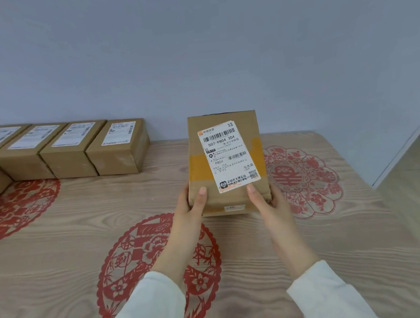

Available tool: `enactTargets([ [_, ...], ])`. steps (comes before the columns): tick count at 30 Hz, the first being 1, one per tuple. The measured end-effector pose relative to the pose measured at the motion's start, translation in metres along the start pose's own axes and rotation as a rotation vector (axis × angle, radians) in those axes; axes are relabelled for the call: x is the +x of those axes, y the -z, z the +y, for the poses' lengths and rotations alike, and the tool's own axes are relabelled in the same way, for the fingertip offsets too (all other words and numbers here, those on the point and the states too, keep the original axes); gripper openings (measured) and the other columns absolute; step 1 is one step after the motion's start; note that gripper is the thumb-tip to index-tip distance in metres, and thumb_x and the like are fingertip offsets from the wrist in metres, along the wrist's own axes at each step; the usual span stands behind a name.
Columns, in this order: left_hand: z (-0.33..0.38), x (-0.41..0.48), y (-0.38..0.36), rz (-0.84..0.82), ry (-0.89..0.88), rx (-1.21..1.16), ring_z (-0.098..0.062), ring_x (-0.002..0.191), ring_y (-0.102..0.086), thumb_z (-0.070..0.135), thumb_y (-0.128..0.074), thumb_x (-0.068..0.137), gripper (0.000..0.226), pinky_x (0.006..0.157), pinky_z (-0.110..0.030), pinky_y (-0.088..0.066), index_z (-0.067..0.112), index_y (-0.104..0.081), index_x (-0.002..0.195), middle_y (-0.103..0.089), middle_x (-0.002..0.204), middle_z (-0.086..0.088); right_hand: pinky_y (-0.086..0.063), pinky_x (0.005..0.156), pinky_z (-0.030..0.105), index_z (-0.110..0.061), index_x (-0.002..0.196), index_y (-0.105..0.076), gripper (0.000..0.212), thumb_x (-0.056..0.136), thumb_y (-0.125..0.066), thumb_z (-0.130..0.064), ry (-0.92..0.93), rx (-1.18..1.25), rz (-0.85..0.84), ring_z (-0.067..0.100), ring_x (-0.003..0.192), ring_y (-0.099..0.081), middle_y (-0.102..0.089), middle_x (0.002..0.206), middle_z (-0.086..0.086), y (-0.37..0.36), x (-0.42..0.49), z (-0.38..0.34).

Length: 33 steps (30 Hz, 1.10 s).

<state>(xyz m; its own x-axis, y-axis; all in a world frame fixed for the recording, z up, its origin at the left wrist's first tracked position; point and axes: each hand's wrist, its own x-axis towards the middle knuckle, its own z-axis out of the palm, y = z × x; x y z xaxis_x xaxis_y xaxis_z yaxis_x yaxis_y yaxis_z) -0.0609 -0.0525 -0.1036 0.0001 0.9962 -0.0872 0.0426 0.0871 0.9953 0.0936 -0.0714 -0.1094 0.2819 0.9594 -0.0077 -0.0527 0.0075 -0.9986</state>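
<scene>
The parcel (226,164) is held over the table (60,243) at mid-view, tipped so that its label (229,155) faces you. At the left, a row of boxes (64,149) stands along the wall, labels up. Your left hand (190,210) curls round the parcel's near left corner with the thumb on top, and your right hand (269,204) grips the near right corner the same way. You look to be mid-carry, checking the label. Next, I'd judge, swing it left and set it just beside the last box, label up and square to the row.
</scene>
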Motion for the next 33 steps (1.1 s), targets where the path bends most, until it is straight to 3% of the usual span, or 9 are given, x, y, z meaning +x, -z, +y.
enactTargets([
  [3, -0.012, 0.002, 0.000, 0.007, -0.047, -0.002, 0.007, 0.099, -0.051, 0.044, -0.048, 0.092, 0.051, 0.076, -0.009, -0.036, 0.027, -0.040, 0.139, -0.056, 0.114, 0.018, -0.047, 0.080, 0.013, -0.026, 0.133, -0.052, 0.069, 0.069, -0.065, -0.048, 0.065, 0.002, 0.007, -0.005, 0.103, -0.060, -0.064, 0.118, -0.015, -0.001, 0.002, 0.011],
  [7, -0.026, 0.001, 0.004, 0.009, -0.120, -0.010, 0.018, 0.088, -0.051, 0.040, -0.048, 0.094, 0.045, 0.068, -0.002, -0.041, 0.027, -0.042, 0.137, -0.056, 0.109, 0.022, -0.049, 0.076, 0.009, -0.026, 0.132, -0.052, 0.060, 0.076, -0.067, -0.041, 0.143, -0.029, -0.008, -0.009, 0.097, -0.060, -0.065, 0.115, -0.016, -0.002, 0.002, 0.023],
  [12, -0.035, -0.022, 0.011, -0.005, -0.193, 0.011, 0.013, 0.086, -0.054, 0.038, -0.048, 0.094, 0.038, 0.068, 0.000, -0.042, 0.028, -0.045, 0.131, -0.058, 0.107, 0.020, -0.049, 0.078, 0.009, -0.021, 0.131, -0.053, 0.063, 0.073, -0.068, -0.041, 0.211, -0.018, -0.014, -0.005, 0.098, -0.062, -0.066, 0.115, -0.012, 0.002, -0.022, 0.029],
  [18, -0.038, -0.061, 0.022, -0.051, -0.208, 0.035, 0.008, 0.093, -0.050, 0.038, -0.050, 0.093, 0.048, 0.067, -0.004, -0.039, 0.028, -0.038, 0.138, -0.053, 0.122, 0.012, -0.049, 0.073, 0.008, -0.018, 0.131, -0.053, 0.060, 0.075, -0.071, -0.033, 0.203, 0.005, 0.025, -0.001, 0.098, -0.063, -0.067, 0.115, -0.008, 0.008, -0.066, 0.037],
  [22, -0.042, -0.087, 0.029, -0.104, -0.205, 0.010, 0.000, 0.103, -0.051, 0.045, -0.059, 0.081, 0.067, 0.073, -0.008, -0.038, 0.025, -0.036, 0.142, -0.054, 0.125, 0.009, -0.048, 0.069, 0.007, -0.020, 0.127, -0.055, 0.049, 0.081, -0.070, -0.022, 0.213, 0.003, 0.015, -0.006, 0.090, -0.064, -0.068, 0.108, -0.013, 0.012, -0.093, 0.034],
  [26, -0.050, -0.107, 0.038, -0.123, -0.204, -0.043, 0.001, 0.107, -0.055, 0.053, -0.071, 0.067, 0.088, 0.081, -0.014, -0.043, 0.021, -0.037, 0.142, -0.059, 0.122, 0.008, -0.050, 0.075, 0.011, -0.021, 0.130, -0.054, 0.061, 0.072, -0.073, -0.031, 0.223, 0.005, -0.006, -0.002, 0.098, -0.064, -0.069, 0.111, -0.010, 0.012, -0.118, 0.036],
  [30, -0.051, -0.123, 0.045, -0.100, -0.209, -0.085, 0.006, 0.098, -0.055, 0.046, -0.069, 0.062, 0.084, 0.070, -0.010, -0.046, 0.024, -0.037, 0.137, -0.058, 0.116, 0.013, -0.052, 0.082, 0.016, -0.020, 0.136, -0.048, 0.080, 0.066, -0.082, -0.037, 0.227, -0.007, -0.015, 0.002, 0.104, -0.063, -0.067, 0.118, -0.008, 0.010, -0.136, 0.041],
  [33, -0.051, -0.137, 0.051, -0.088, -0.223, -0.086, 0.008, 0.091, -0.055, 0.035, -0.070, 0.073, 0.079, 0.060, -0.004, -0.045, 0.021, -0.033, 0.141, -0.056, 0.109, 0.017, -0.052, 0.083, 0.016, -0.019, 0.137, -0.047, 0.082, 0.065, -0.082, -0.037, 0.238, -0.017, -0.018, 0.002, 0.104, -0.063, -0.066, 0.119, -0.007, 0.007, -0.149, 0.042],
])
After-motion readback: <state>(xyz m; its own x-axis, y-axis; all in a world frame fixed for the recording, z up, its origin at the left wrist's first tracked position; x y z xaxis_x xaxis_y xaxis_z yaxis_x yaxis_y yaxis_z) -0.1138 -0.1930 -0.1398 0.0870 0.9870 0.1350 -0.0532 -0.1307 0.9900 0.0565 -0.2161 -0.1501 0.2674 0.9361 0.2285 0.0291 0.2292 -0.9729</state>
